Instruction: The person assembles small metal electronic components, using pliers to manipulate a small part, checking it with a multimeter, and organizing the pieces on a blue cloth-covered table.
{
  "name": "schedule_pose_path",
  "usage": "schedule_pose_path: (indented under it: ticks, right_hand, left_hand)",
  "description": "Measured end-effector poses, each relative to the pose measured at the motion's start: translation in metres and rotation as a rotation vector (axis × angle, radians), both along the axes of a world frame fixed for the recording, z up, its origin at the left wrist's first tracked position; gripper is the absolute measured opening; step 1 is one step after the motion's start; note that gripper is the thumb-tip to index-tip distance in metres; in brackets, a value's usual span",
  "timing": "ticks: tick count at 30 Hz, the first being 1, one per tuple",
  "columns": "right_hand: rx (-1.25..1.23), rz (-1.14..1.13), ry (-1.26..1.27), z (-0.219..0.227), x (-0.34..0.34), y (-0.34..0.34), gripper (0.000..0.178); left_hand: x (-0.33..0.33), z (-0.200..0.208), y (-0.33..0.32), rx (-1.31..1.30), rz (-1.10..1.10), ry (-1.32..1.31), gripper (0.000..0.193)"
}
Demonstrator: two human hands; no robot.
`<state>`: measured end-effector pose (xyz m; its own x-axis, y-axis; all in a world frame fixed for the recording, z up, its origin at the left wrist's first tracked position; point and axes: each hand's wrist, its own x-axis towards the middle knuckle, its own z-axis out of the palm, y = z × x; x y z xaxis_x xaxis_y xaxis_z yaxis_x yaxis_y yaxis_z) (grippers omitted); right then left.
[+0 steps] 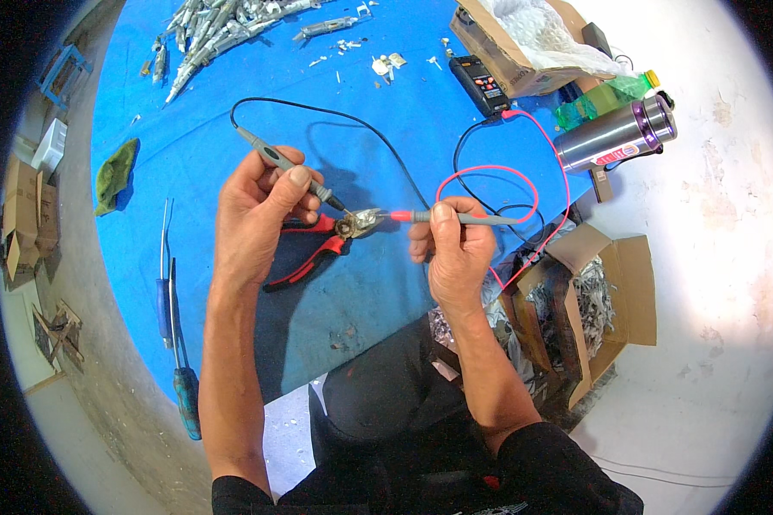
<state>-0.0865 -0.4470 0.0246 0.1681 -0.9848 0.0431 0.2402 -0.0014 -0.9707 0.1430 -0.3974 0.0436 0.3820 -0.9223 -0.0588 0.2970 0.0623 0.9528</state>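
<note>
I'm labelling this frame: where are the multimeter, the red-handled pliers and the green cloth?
multimeter (481, 83), head view, middle of its black case.
red-handled pliers (313, 260), head view, on the lower red handle.
green cloth (114, 174), head view, middle of the crumpled fabric.

Two grey probes (288, 165) (464, 218) — tips meeting on small metal part (362, 222)

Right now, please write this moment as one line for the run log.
left hand: holds black probe | right hand: holds red probe | both tips on small metal part | red-handled pliers underneath | blue table
</note>
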Motion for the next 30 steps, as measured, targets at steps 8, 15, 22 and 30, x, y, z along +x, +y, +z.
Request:
schedule_pose_path:
  ticks: [8,15,22,30]
  right_hand:
    - [0.009,-0.017,0.022,0.0015,0.0016,0.001,0.022]
    - [-0.008,-0.012,0.005,0.0002,0.0013,0.0001,0.023]
    - [0.008,-0.031,0.007,0.0017,0.0025,0.0009,0.022]
    - [-0.002,-0.025,0.001,-0.0001,0.002,0.0002,0.023]
  left_hand:
    - [-0.0009,0.0015,-0.0003,0.017,0.011,-0.009,0.025]
    - [-0.0016,0.0024,-0.0004,0.014,0.01,-0.007,0.025]
    - [-0.0021,0.0026,-0.0011,0.014,0.016,-0.005,0.026]
    - [-0.0035,0.0038,-0.0005,0.015,0.02,-0.009,0.026]
